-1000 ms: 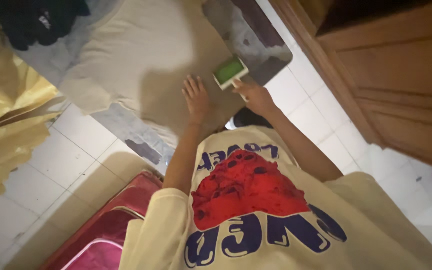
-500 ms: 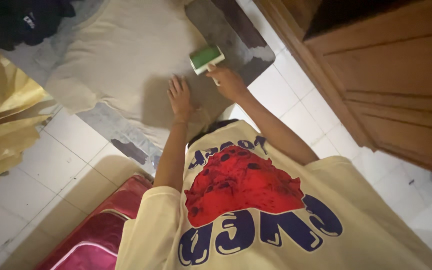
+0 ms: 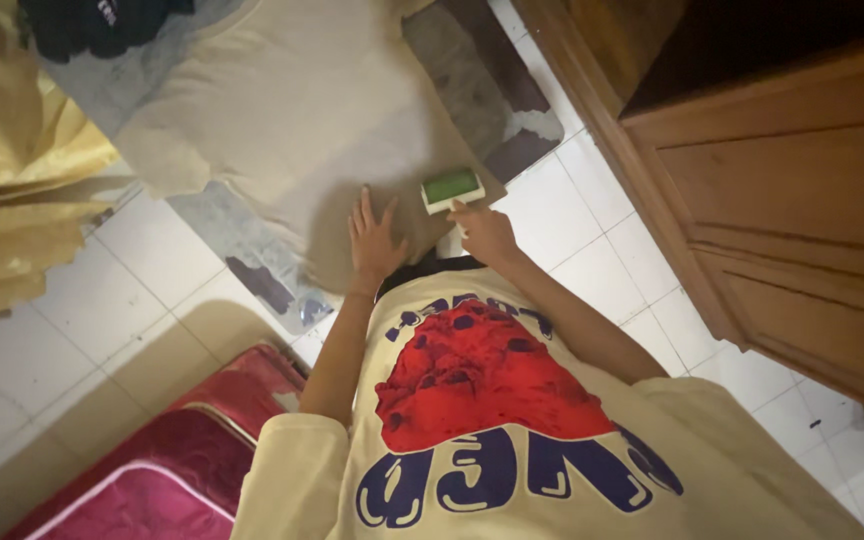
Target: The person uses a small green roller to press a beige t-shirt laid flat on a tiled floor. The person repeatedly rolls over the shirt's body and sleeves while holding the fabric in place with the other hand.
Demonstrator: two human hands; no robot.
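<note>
Cream cotton fills the near edge: our own shirt, its red and blue print upside down, hides both elbows and whatever lies under our chest. Past it our left hand [image 3: 374, 240] lies flat, fingers [image 3: 364, 203] spread wide, pressing the beige garment [image 3: 292, 110] down on the grey mat [image 3: 472, 80]. Just beside it, on the thumb side, our right hand [image 3: 485, 232] is curled shut around a white handle that we can barely make out under the knuckles. The lint brush [image 3: 451, 188] sits directly ahead of those right fingertips, touching the cloth near its hem, its green pad's long axis running across our reach, roughly parallel to the hem. Our right hand is the nearer one to it; the left rests apart from it, to the side. Farther out the garment stretches away from both hands. A dark bundle [image 3: 102, 22] at the far corner is cut off, and yellow fabric [image 3: 12, 160] beyond the left fingers blurs out.
</note>
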